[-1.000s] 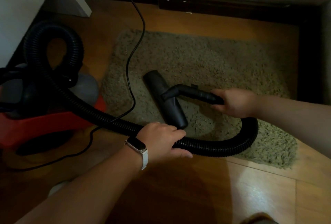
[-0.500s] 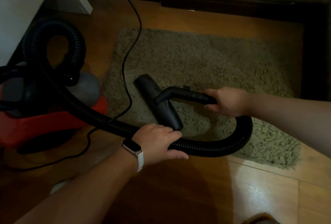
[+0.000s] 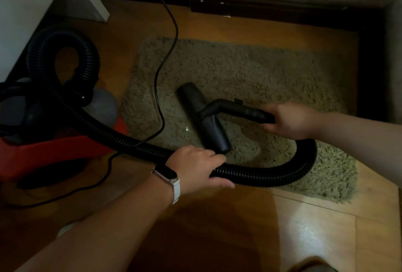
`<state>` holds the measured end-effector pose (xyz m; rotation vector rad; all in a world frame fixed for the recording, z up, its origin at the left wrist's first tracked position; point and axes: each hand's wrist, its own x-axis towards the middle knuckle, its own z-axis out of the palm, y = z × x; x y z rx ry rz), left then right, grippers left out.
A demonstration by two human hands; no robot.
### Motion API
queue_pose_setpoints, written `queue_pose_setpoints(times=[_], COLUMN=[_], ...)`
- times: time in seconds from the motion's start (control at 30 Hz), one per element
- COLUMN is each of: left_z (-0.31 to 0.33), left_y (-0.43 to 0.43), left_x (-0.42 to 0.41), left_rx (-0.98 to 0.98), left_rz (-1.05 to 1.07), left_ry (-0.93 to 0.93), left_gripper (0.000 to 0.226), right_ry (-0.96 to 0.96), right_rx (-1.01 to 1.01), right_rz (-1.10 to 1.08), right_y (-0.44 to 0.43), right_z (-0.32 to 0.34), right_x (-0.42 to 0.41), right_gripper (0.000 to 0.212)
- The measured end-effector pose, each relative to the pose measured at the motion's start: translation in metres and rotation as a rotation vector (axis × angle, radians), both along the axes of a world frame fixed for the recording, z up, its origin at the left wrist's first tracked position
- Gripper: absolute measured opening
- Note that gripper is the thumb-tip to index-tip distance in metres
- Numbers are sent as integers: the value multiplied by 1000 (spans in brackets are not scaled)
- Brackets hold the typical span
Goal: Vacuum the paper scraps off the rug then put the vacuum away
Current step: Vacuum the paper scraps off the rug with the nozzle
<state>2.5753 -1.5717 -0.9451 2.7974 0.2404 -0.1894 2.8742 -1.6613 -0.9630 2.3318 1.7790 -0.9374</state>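
Wooden floor (image 3: 239, 228) runs under everything we see, with a shaggy rug (image 3: 250, 71) lying on it close to a dark baseboard (image 3: 282, 10). Our vacuum (image 3: 61, 152), red below and grey on top, stands on the floor just left of the rug, beside white furniture (image 3: 26, 10). Its ribbed black hose (image 3: 272, 177) loops up over the body, runs right along the rug's near edge, then curls back up to the wand (image 3: 237, 110).

We grip that hose with our left hand (image 3: 195, 166), fingers curled over the top and thumb underneath. A watch (image 3: 167, 174) with a pale strap sits on that wrist. Our right hand (image 3: 291, 119) is wrapped round the wand's rear end, where the hose joins it.

The wand lies low over the rug and bends down into the nozzle (image 3: 202, 117). The nozzle rests flat on the pile, running from upper left to lower right, its near end just beside our left knuckles. One small white scrap (image 3: 187, 128) lies on the rug just left of the nozzle, apart from it.

A thin black cord (image 3: 168, 38) comes down from the top of the view and crosses the rug's left part. It meets the hose, over or under we cannot tell, and trails across the floor in front of the vacuum.
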Motion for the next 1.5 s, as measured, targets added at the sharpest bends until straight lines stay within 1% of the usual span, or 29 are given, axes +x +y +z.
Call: queue_pose_setpoints(times=[0.13,0.27,0.37,0.5,0.67,0.87,1.0,1.13,1.2,1.3,1.43,1.5], left_z=[-5,-7,-7,-8,-7,0,4,7,7,4,0,-1], left_y=[1,4,6,7,4,7,7,10,11,10,8,8], left_x=[-16,-30,-41,-50,-43,-27,-15,-5,-4,-8,-17,-19], left_rx=[-51,-74,-92,-41,-1,-13,-1,-5,1,-1,-21,-30], left_rz=[22,18,7,10,33,63,58,29,18,20,34,42], left_ry=[36,23,-13,-80,-125,-41,1,-6,-11,15,57,68], left_gripper=[68,70,69,64,61,62,68,70,69,69,71,71], right_ry=[-27,-21,12,34,66,-10,-51,14,14,-10,-25,-36], right_rx=[-23,-42,-67,-48,12,-11,7,60,63,44,10,6], right_rz=[80,145,176,223,141,55,-49,-115,-100,-44,47,55], right_y=[13,26,36,43,34,25,11,-1,-1,3,14,16], right_z=[-7,-17,-23,-22,-16,-6,1,6,8,7,3,1], right_x=[-17,-39,-56,-63,-43,-24,-9,-2,-3,-10,-19,-20], right_gripper=[28,36,37,41,35,30,34,43,43,33,33,33])
